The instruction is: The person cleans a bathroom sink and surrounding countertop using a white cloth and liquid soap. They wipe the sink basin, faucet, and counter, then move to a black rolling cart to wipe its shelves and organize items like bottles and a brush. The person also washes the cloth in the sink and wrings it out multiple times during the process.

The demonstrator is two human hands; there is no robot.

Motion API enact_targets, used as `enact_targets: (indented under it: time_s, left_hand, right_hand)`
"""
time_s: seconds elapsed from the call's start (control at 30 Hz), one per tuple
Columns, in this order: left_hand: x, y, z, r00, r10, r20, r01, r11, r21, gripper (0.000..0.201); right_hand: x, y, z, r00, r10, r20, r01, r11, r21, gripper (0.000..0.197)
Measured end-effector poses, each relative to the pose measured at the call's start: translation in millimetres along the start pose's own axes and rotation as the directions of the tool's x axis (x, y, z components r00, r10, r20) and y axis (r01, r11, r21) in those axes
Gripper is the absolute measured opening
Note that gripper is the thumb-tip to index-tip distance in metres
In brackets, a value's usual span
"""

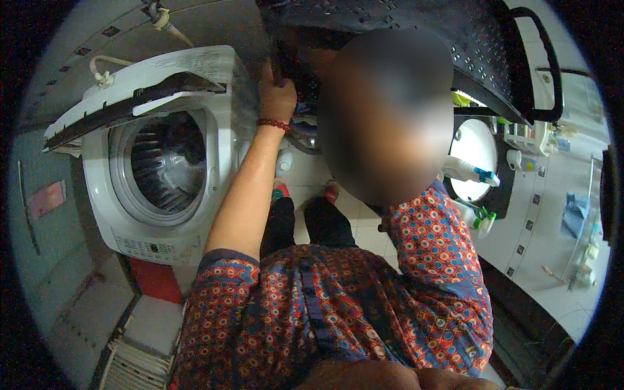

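A large black basket point(491, 55) with punched holes hangs tilted at the top of the head view. My left hand point(278, 101), with a red bead bracelet at the wrist, is closed round the dark handle at the basket's left side. My right arm, in its patterned sleeve point(435, 240), reaches up toward the basket. A blurred oval covers the forearm and hand there, so its fingers are hidden. Left of my left arm stands a white top-loading washing machine point(224, 156). Its lid point(149, 94) is raised, and the metal drum point(170, 166) shows inside.
To the right, a white washbasin point(471, 146) is set in a dark counter. A white bottle with a blue spray top point(471, 171) and a green-topped bottle point(484, 221) stand by it. A hose point(172, 29) runs above the washer. Pale floor tiles point(367, 221) lie around my feet.
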State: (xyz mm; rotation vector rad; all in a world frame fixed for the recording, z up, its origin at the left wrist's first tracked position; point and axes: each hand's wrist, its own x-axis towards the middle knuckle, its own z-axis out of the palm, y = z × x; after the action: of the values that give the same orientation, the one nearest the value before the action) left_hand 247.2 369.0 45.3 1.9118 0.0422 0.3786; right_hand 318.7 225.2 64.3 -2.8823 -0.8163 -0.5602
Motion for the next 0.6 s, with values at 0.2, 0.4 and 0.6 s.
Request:
enact_targets:
  time_s: [0.2, 0.4, 0.6]
  left_hand:
    - [0, 16, 22, 0.995, -0.098, -0.03, 0.097, 0.995, -0.04, 0.049]
    - [2, 7, 23, 0.996, 0.059, -0.068, -0.059, 0.998, -0.008, 0.041]
    - [2, 16, 17, 0.997, -0.029, -0.078, 0.034, 0.997, 0.066, 0.041]
  right_hand:
    - [-73, 83, -42, 0.943, 0.218, 0.253, -0.188, 0.972, -0.139, 0.05]
    - [-83, 145, -32, 0.902, 0.416, 0.116, -0.382, 0.894, -0.236, 0.048]
    - [-103, 122, -53, 0.767, 0.591, 0.25, -0.449, 0.773, -0.447, 0.042]
